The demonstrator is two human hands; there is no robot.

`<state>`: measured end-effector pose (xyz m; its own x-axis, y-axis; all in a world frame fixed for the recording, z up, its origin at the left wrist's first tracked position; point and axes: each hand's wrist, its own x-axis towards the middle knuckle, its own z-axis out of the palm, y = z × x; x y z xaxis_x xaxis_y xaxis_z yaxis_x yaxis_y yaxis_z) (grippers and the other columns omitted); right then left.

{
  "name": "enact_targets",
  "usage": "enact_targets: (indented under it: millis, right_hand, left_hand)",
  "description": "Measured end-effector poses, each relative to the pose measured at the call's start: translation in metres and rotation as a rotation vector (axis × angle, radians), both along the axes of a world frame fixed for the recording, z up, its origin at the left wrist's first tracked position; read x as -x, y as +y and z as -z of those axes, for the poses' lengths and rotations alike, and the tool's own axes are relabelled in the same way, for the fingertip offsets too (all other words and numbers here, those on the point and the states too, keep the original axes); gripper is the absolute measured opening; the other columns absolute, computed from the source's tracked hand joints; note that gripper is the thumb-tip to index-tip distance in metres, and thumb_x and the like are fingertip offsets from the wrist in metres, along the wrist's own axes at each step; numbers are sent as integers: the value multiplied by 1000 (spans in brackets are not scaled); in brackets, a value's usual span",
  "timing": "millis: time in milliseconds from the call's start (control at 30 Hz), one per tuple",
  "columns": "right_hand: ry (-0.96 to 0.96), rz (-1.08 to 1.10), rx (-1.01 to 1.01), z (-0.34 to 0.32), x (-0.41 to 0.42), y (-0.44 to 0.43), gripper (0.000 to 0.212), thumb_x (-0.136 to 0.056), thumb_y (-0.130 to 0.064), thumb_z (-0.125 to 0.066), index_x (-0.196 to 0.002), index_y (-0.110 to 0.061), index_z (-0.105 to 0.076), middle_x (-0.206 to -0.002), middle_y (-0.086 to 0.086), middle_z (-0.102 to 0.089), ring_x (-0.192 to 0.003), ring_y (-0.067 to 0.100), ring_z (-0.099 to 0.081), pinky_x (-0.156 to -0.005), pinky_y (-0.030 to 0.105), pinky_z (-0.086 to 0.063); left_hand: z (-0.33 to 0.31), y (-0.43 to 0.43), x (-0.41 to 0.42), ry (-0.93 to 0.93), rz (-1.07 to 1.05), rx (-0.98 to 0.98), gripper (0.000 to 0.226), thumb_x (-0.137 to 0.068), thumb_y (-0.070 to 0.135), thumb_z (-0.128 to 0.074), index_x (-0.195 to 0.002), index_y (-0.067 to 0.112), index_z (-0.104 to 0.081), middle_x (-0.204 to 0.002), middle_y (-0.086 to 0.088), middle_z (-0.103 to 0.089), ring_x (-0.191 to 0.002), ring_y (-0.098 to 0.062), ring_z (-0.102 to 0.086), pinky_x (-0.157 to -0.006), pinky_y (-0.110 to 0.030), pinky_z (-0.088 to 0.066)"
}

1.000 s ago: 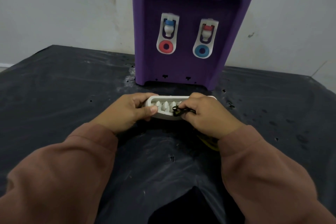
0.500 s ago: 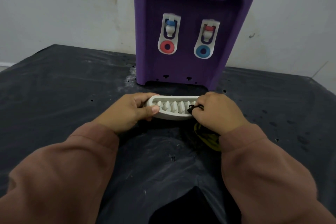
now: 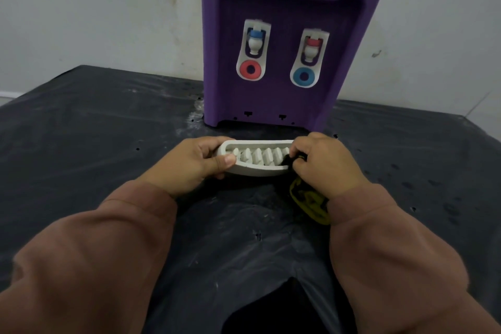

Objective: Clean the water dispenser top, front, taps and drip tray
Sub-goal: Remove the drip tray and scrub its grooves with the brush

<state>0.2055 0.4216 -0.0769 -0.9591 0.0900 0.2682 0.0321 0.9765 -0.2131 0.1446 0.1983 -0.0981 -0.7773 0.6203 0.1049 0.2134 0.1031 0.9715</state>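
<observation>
The purple water dispenser (image 3: 287, 3) stands against the wall, with a blue-capped tap (image 3: 254, 40) and a red-capped tap (image 3: 312, 47) on its front. The white drip tray (image 3: 257, 168) is off the dispenser, held just above the black sheet in front of it. My left hand (image 3: 189, 165) grips the tray's left end, thumb on the front rim. My right hand (image 3: 322, 163) covers the tray's right end and presses a black and yellow cloth (image 3: 309, 198) into the grille. Part of the cloth hangs below my right wrist.
A black plastic sheet (image 3: 95, 122) covers the table, with white dust smears and small wet spots on its right side. A stained white wall (image 3: 108, 8) stands behind. The dispenser's tray slot (image 3: 263, 127) is dark at its base.
My right hand with the cloth has slid rightward along the tray grille, uncovering more of the ribs. My left hand has kept its hold on the tray's left end.
</observation>
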Motion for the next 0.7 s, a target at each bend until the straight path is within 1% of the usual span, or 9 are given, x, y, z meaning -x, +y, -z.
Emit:
enact_targets:
  millis: [67, 133, 233, 300, 433, 533, 567, 633, 700]
  right_hand:
    - [-1, 24, -32, 0, 0, 0, 20, -81, -12, -54, -97, -18, -66, -98, 5, -57, -89, 25, -55, -66, 26, -36]
    - [13, 18, -14, 1, -1, -2, 20, -81, -13, -54, -97, -18, -66, -99, 4, -58, -89, 23, -55, -67, 26, -37]
    - [45, -67, 67, 3, -2, -11, 19, -80, -15, -57, -96, -19, -67, -98, 1, -61, -90, 22, -57, -74, 29, -45]
    - [31, -88, 104, 4, -1, -13, 18, -80, -16, -57, -95, -19, -66, -100, 1, -63, -92, 21, -57, -79, 32, -48]
    - [-21, 54, 74, 3, 3, 2, 14, -80, -16, -55, -92, -15, -63, -100, 5, -64, -91, 24, -57, -73, 31, -44]
    - [-12, 125, 58, 2, 2, 9, 15, -82, -16, -54, -94, -14, -62, -101, 8, -63, -90, 27, -56, -72, 33, -45]
    - [-8, 126, 49, 3, 2, 8, 15, -82, -16, -53, -95, -14, -62, -101, 9, -62, -90, 27, -56, -71, 33, -45]
    - [-2, 104, 27, 4, 1, 5, 16, -82, -14, -53, -95, -16, -62, -101, 8, -61, -90, 26, -56, -72, 34, -45]
    - [-4, 69, 52, 5, -2, 3, 17, -81, -13, -54, -95, -19, -61, -100, 6, -61, -89, 24, -56, -72, 33, -46]
  left_hand:
    - [0, 0, -1, 3, -3, 9, 34, -76, 29, -61, -110, 26, -65, -108, -5, -69, -82, -7, -61, -71, -19, -51]
    - [0, 0, -1, 2, -10, 6, 28, -83, 21, -60, -110, 24, -64, -105, -2, -70, -80, -4, -61, -70, -17, -51]
    - [1, 0, -1, 9, -13, -4, 26, -86, 13, -58, -107, 27, -65, -102, 1, -70, -78, -2, -61, -69, -17, -50]
    - [1, 0, 0, 10, -11, -3, 26, -85, 14, -59, -107, 28, -65, -99, 2, -70, -76, -3, -60, -68, -17, -50]
    - [2, -1, 2, 20, -4, 19, 27, -86, 16, -60, -109, 28, -64, -100, 2, -70, -76, -3, -60, -68, -18, -50]
    - [3, -1, 3, 15, 5, 28, 29, -82, 25, -67, -111, 28, -64, -103, 1, -70, -78, -4, -61, -69, -20, -50]
    - [4, -1, 3, 15, 5, 36, 32, -80, 28, -68, -112, 29, -64, -105, 0, -70, -79, -6, -61, -70, -22, -50]
    - [5, -2, 4, 15, 5, 49, 35, -77, 32, -63, -112, 31, -65, -108, 0, -70, -83, -12, -61, -72, -25, -49]
    - [5, -2, 4, 13, 6, 49, 35, -77, 33, -62, -112, 34, -65, -109, -1, -70, -86, -18, -62, -75, -28, -50]
